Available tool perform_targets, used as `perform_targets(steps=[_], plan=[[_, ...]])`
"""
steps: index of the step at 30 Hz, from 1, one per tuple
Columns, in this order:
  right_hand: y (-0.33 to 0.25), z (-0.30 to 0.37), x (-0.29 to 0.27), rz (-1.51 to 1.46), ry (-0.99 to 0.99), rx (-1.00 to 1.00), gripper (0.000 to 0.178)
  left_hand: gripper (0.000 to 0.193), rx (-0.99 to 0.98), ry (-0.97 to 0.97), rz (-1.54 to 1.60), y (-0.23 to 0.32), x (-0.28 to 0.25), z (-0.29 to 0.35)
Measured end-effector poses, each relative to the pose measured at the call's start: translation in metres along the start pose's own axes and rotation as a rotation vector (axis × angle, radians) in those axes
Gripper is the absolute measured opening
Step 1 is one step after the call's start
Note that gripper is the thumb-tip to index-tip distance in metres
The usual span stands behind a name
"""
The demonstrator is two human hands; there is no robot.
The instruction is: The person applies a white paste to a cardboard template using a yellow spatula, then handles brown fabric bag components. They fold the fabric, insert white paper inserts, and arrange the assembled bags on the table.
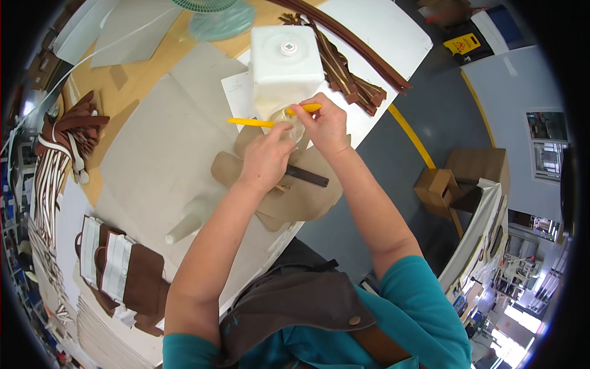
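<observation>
While the right hand (pixel 326 123) grips a slim yellow brush (pixel 270 120), the left hand (pixel 267 157) clasps a clear jar (pixel 290 120).

My left hand (pixel 265 157) covered most of the small clear jar (pixel 292 123); its contents could not be told. The yellow stick (pixel 249 122) ran under my fingers, its middle hidden. My right hand (pixel 326 126) hid the grip on a second yellow piece (pixel 307 108). The dark strip (pixel 307 176) vanished under my left wrist. The green fan base (pixel 218 18) was cut off by the top edge. Tan leather pieces (pixel 295 197) lay partly beneath my forearms. Floor clutter at lower right was too blurred to make out.
</observation>
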State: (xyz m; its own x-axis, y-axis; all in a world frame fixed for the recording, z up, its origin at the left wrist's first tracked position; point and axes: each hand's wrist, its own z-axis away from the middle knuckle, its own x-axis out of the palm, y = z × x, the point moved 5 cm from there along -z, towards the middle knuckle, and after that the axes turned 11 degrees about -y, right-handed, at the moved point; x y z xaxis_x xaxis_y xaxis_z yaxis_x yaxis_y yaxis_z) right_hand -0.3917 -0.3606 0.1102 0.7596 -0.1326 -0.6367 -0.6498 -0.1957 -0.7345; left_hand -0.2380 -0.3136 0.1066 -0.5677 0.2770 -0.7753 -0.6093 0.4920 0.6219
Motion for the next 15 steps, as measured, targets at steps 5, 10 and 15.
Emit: perform_targets(steps=[5,10,15], plan=[[0.000,-0.001,0.001,-0.089,-0.007,0.029,0.019,0.008,-0.062,-0.093,0.057,-0.004,0.010,-0.011],[-0.004,-0.004,-0.008,-0.218,-0.044,-0.056,0.010,0.008,-0.138,0.061,0.143,0.001,0.016,-0.015],[-0.003,0.001,-0.002,-0.160,-0.025,-0.060,0.011,0.004,-0.249,0.157,0.126,0.015,0.022,-0.018]])
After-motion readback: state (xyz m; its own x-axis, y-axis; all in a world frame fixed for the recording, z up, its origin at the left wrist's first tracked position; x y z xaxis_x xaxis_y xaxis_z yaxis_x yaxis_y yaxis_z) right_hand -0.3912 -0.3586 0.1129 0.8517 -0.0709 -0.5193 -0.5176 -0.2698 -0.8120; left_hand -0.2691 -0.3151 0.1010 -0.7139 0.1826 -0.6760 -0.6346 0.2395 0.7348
